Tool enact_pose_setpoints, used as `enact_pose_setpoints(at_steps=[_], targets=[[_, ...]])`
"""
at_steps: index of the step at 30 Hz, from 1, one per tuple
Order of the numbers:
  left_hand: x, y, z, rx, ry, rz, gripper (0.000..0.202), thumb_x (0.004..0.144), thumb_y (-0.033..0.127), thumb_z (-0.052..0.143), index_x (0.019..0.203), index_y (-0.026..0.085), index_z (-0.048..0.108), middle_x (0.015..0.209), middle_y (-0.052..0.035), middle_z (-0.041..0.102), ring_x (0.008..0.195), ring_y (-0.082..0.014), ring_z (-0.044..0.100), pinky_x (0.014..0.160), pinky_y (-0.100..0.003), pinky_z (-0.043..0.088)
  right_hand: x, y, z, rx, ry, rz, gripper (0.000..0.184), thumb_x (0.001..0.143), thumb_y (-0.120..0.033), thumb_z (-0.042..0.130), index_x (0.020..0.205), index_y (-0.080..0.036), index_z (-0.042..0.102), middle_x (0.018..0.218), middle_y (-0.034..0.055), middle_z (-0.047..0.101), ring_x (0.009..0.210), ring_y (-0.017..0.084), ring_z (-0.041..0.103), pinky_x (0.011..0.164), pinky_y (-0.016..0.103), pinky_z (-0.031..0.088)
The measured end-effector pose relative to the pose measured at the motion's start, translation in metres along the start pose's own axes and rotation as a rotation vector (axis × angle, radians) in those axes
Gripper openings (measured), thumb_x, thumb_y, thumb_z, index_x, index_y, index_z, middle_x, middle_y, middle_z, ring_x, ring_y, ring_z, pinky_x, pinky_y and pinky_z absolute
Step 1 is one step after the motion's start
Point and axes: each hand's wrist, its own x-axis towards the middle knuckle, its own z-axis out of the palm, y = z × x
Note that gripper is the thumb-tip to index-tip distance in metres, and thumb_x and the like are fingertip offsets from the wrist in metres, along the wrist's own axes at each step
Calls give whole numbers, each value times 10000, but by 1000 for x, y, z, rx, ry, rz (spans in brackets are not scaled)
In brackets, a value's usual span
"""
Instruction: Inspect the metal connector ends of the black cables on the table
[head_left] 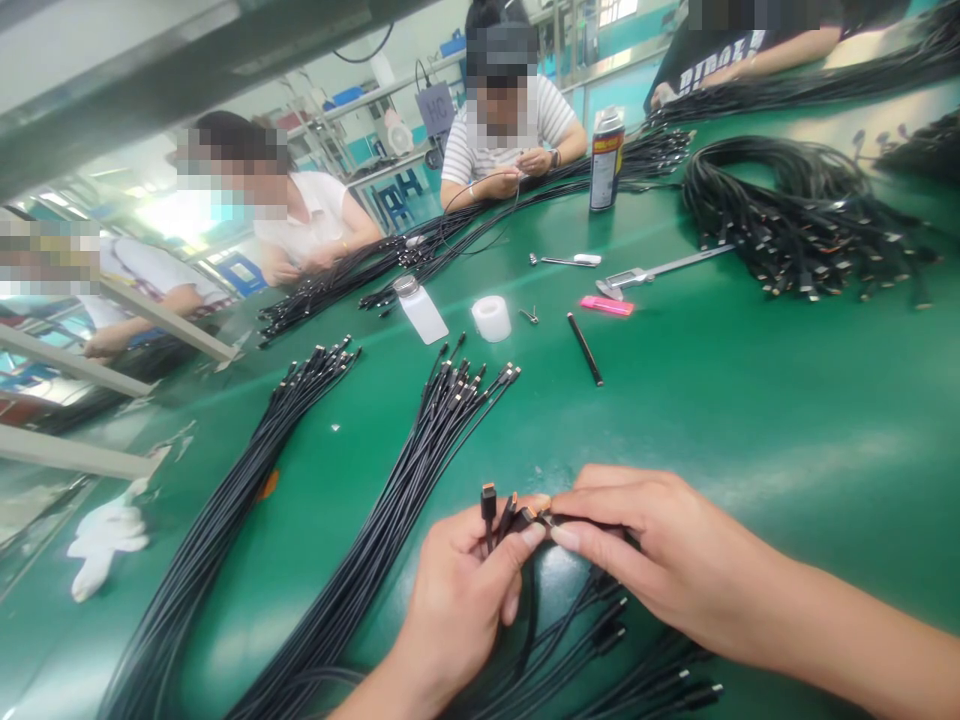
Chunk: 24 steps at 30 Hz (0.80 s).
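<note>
I've got the cable plugs (pixel 501 508) pinched between my two hands, near the front edge of the desk (pixel 787 430). My left hand (pixel 461 600) is curled nearly closed around their cables, with the plugs poking up past my fingers. My right hand (pixel 660 540) is closing in from the side, fingertips pressed on the plugs. More cables (pixel 600 640) fan out underneath, and two long bundles (pixel 367 550) lie just left.

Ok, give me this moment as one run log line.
left hand: holds black cable ends | right hand: pinches same ends | green table: cable bundles lying nearby
</note>
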Motion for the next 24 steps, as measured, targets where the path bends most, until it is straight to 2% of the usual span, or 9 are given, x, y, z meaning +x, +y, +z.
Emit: enact_pose_setpoints(at_steps=[7,14,24], targets=[[-1,0,0,8,-2,4,373,860,391,655,1096,111,723,431,65,429,373,-65,356,414,-181,262,0,-1,0,1,-6,8,239,995,-200,484,939,-234,714,815,8,639,756,150,584,705,271,426],[-1,-2,-2,10,-17,7,400,862,417,655,1114,113,720,430,66,424,371,-62,355,410,-178,266,1,0,-1,-1,-12,15,257,995,-208,490,834,-207,689,816,9,640,761,146,581,707,263,422],[-1,1,-1,1,-16,7,374,866,405,653,1097,119,727,423,62,435,366,-61,355,408,-175,263,1,-1,-1,-4,-9,37,275,991,-216,499,783,-200,678,786,5,629,741,143,571,684,262,410]])
